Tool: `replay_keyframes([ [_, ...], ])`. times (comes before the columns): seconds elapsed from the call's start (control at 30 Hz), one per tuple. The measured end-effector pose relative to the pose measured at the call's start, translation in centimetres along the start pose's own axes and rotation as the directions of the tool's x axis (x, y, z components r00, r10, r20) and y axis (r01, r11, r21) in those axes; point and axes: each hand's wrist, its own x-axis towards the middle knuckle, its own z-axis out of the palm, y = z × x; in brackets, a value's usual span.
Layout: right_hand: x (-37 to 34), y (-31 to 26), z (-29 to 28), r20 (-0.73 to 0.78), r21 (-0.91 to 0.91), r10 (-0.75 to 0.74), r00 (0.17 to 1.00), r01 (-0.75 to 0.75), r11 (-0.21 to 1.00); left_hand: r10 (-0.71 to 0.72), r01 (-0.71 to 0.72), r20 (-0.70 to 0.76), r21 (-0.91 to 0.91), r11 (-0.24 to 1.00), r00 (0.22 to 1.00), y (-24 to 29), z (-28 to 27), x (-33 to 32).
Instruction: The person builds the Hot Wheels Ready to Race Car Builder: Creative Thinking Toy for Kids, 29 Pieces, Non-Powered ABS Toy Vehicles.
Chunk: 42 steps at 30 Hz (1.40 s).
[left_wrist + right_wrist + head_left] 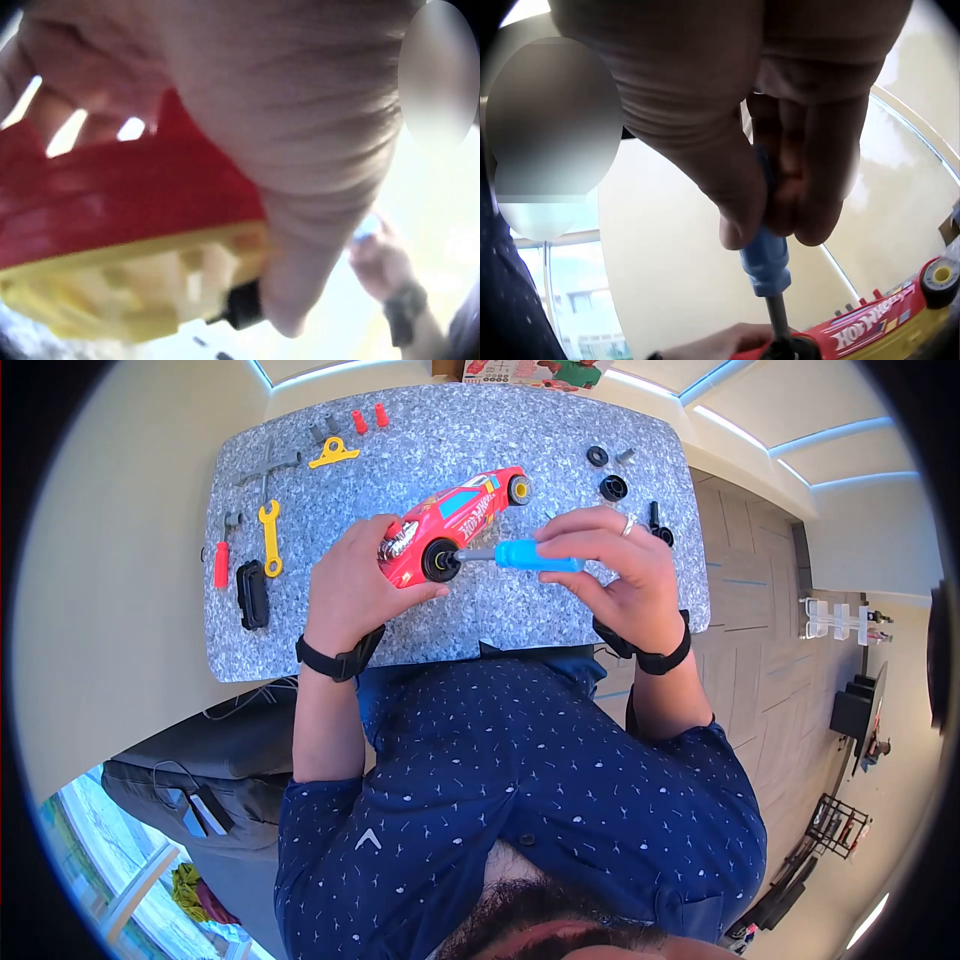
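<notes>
Screwdriver (518, 554), pinched by the right hand (630, 568), meets the near wheel (434, 567), seemingly for screwing; left hand (350, 582) grips the toy car (470, 510); turning likely needs straight alignment.

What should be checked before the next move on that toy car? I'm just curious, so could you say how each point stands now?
1. Car held: ok, the left hand grips it.
2. Screwdriver held: ok, the right hand pinches its blue handle.
3. Screwdriver at the wheel: ok, it points to the wheel's middle.
4. Screwdriver fully seated: cannot tell, that spot is too small to make out.
5. Left thumb well away from the wheel: not ok, I'd say; it lies close by.
6. Loose parts put away: not ok, black round parts lie on the table.
</notes>
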Motion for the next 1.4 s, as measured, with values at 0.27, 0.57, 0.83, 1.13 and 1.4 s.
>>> replay_keyframes([
  [0.27,-1.2,-1.7,1.2,0.143,-0.285,0.304,0.942,-0.255,0.924,-0.046,0.047,-0.010,0.129,0.991,0.999,2.1,-0.7,-0.4],
  [0.57,-2.0,-1.6,2.5,0.009,-0.008,0.334,0.942,-0.334,0.942,-0.045,0.050,-0.035,0.161,0.986,0.998,2.1,-0.4,-0.5],
  [0.83,-1.8,-2.3,2.4,0.081,-0.155,0.407,0.910,-0.392,0.907,-0.073,0.075,-0.019,0.210,0.975,0.997,3.0,-0.1,-0.6],
  [1.13,-2.3,-2.3,3.2,0.073,-0.172,0.423,0.903,-0.407,0.897,-0.090,0.089,-0.003,0.227,0.970,0.996,3.5,-0.3,-0.6],
  [1.4,-1.9,-2.8,3.6,-0.008,-0.238,0.353,0.936,-0.344,0.908,-0.081,0.079,0.000,0.222,0.972,0.997,3.2,-0.2,-0.7],
])
